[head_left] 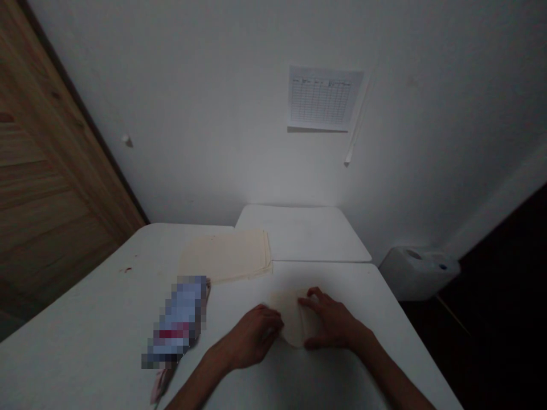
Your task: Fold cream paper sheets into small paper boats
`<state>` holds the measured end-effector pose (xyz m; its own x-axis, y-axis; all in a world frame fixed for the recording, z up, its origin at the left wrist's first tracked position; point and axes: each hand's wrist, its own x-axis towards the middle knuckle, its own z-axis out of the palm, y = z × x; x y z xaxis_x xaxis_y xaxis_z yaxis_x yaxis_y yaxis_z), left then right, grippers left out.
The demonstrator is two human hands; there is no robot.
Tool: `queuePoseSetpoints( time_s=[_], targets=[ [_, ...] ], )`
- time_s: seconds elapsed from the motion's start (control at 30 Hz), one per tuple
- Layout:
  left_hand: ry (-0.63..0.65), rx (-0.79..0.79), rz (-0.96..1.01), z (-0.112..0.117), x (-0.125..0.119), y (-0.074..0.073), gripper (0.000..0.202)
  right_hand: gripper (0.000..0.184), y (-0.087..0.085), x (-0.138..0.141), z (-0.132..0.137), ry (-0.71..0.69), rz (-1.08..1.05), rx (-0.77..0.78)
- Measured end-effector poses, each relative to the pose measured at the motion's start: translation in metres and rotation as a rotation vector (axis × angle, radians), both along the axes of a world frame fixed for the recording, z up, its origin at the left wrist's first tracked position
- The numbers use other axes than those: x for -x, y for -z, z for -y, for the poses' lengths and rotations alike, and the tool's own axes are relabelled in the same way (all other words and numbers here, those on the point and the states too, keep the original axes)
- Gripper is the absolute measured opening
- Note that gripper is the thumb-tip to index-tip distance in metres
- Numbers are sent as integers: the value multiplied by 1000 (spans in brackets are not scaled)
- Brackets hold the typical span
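On the white table lies a thin cream sheet (291,319) with a rounded outline and a crease or fold line down its right part. My left hand (256,336) is at its left edge, fingers curled and closed on that edge. Over the right part rests my right hand (335,322), its thumb and fingers spread apart, fingertips touching the sheet near the line. The right palm hides some of the sheet. Whether it is cloth or paper I cannot tell. Behind my left hand lies a flat stack of similar cream sheets (226,253).
A blurred-out blue and pink item (179,319) lies on the table (85,313) left of my left arm. A white board or second tabletop (307,233) adjoins the far edge. A printed sheet (325,97) hangs on the wall. A white box-like object (419,273) stands at right.
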<state>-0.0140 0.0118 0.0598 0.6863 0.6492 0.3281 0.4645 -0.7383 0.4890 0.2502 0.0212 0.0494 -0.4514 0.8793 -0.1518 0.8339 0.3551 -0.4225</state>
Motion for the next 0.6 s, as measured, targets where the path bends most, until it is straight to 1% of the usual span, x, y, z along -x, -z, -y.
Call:
queuePoseSetpoints(
  time_s=[0.13,0.3,0.43,0.6],
  targets=[
    [30,60,27,-3,0,1,21,104,-1,1,-5,-12,-47,-10],
    [-12,125,39,-10,-7,3,16,101,2,-2,-5,-24,-80,-10],
    [-78,154,-8,-19,-18,11,14,97,3,-5,-2,-27,-102,-2],
    [-112,79,-55,-29,-33,25,15,95,4,-5,1,-14,-109,-1]
  ],
)
